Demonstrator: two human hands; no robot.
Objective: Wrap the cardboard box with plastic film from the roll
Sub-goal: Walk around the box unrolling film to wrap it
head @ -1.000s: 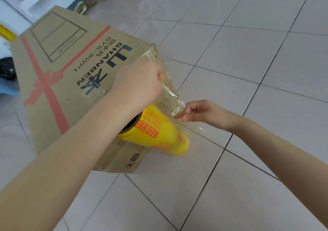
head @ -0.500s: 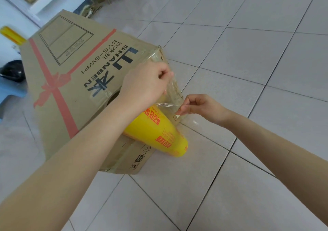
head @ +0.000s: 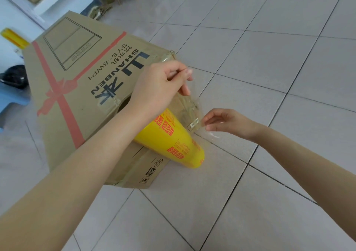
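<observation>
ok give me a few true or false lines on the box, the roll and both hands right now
1. The cardboard box sits on a tiled floor. True.
2. The yellow roll lies on top of the box. False: it rests against the box's side, below the left hand.
3. The left hand pinches clear film near the box's upper corner. True.
4. The right hand grips the roll. False: it pinches the film's lower edge, apart from the roll.
5. The printed ribbon on the box is blue. False: it is red.
</observation>
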